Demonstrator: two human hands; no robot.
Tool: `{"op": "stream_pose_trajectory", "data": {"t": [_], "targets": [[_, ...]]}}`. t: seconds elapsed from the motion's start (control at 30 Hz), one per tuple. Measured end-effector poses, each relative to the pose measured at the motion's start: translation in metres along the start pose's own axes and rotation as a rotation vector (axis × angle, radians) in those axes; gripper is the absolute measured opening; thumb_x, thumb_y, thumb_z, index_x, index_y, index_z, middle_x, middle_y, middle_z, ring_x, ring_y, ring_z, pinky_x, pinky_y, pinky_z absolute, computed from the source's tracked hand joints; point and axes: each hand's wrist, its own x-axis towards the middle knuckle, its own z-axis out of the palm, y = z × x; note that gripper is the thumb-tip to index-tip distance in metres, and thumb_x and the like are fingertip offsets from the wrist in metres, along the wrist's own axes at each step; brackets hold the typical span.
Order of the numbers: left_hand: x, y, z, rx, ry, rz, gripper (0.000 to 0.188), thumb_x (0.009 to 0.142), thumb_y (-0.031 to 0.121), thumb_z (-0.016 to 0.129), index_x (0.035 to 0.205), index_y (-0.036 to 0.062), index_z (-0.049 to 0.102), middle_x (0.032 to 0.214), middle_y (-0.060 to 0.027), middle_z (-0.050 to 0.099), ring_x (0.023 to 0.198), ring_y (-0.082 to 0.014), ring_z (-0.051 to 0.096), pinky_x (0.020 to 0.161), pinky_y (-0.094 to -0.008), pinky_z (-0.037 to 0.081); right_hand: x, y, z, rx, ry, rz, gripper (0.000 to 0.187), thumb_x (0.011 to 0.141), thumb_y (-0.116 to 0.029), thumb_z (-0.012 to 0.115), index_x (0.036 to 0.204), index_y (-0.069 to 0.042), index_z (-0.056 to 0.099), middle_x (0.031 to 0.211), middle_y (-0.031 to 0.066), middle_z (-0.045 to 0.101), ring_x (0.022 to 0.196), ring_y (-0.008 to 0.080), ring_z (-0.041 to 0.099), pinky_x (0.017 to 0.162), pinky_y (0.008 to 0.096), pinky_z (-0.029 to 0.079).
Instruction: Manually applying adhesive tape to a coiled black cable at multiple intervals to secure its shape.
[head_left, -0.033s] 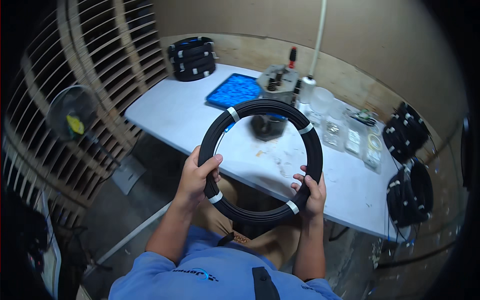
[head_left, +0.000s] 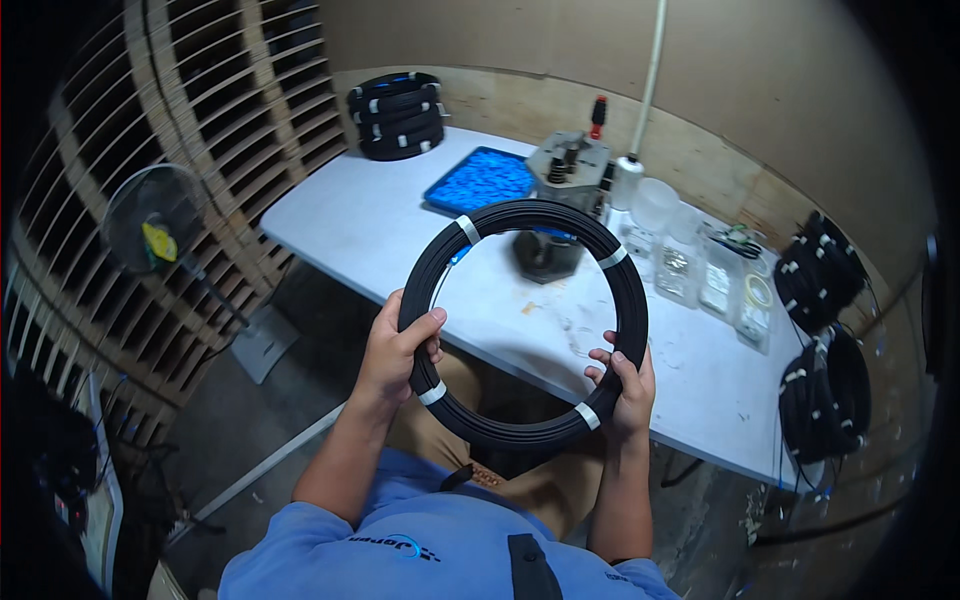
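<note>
Both hands hold up a thick black cable coil (head_left: 510, 434) in front of me, bound with white tape bands at several spots. My left hand (head_left: 397, 345) is wrapped round its left side, thumb on top. Round the lower right side closes my right hand (head_left: 628, 382), its fingertips showing inside the ring. A thin cable end with a blue tip (head_left: 459, 255) shows inside the ring at upper left. Through and beyond the coil stands a metal press (head_left: 565, 165) with a red-topped black handle, its lower part partly hidden by the coil.
The white table (head_left: 330, 215) holds a blue tray (head_left: 482, 180) of small blue pieces. Stacked black coils (head_left: 396, 118) stand at the far left; more coils (head_left: 825, 395) sit at the right edge. Clear boxes (head_left: 675, 275) hold small parts. A fan (head_left: 155, 220) stands left.
The table and everything on it sit slightly further right in the view. The coil stays in both hands, nearly unmoved.
</note>
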Motion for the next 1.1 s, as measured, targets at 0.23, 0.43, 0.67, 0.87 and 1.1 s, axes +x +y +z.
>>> {"op": "stream_pose_trajectory", "data": {"t": [0.23,0.43,0.67,0.87,1.1], "targets": [[-0.010,0.002,-0.076,0.139,0.146,0.245,0.053,0.095,0.008,0.068,0.142,0.0033,0.044,0.100,-0.0069,0.057,0.071,-0.0112,0.059,0.062,-0.0267,0.051,0.024,0.050,0.062,-0.015,-0.073,0.093,0.042,0.098,-0.010,0.063,0.137,-0.002,0.052,0.118,0.0071,0.059,0.094,0.0149,0.064,0.076,0.0285,0.056],[0.020,0.012,-0.148,0.111,0.270,0.190,0.066,0.093,0.003,0.069,0.151,0.0027,0.040,0.105,-0.0078,0.058,0.083,-0.0131,0.063,0.070,-0.0256,0.054,0.063,0.107,0.132,-0.226,-0.036,0.113,0.051,0.097,-0.010,0.067,0.145,0.000,0.054,0.101,-0.0013,0.062,0.080,0.0060,0.056,0.073,0.0205,0.047],[0.118,0.016,-0.259,0.266,0.476,0.237,0.071,0.081,-0.011,0.063,0.149,-0.0007,0.045,0.116,-0.0097,0.062,0.102,-0.0177,0.064,0.086,-0.0293,0.054,0.171,0.218,0.221,-0.349,-0.151,0.046,0.064,0.091,-0.012,0.073,0.148,0.007,0.049,0.116,0.0114,0.068,0.101,0.0157,0.063,0.093,0.0288,0.049],[0.232,0.042,-0.353,0.466,0.648,0.272,0.073,0.080,-0.006,0.063,0.151,-0.0024,0.045,0.118,-0.0138,0.067,0.097,-0.0195,0.066,0.089,-0.0320,0.053,0.272,0.307,0.320,-0.382,-0.198,-0.038,0.065,0.090,-0.012,0.074,0.148,0.006,0.050,0.113,0.0110,0.069,0.096,0.0152,0.063,0.088,0.0284,0.050],[0.338,0.067,-0.424,0.439,0.696,0.351,0.071,0.081,-0.007,0.062,0.151,0.0007,0.047,0.115,-0.0126,0.069,0.095,-0.0192,0.068,0.085,-0.0304,0.053,0.362,0.382,0.405,-0.438,-0.231,-0.117,0.063,0.091,-0.013,0.071,0.147,0.007,0.050,0.102,0.0110,0.071,0.084,0.0124,0.063,0.078,0.0273,0.052]]}}
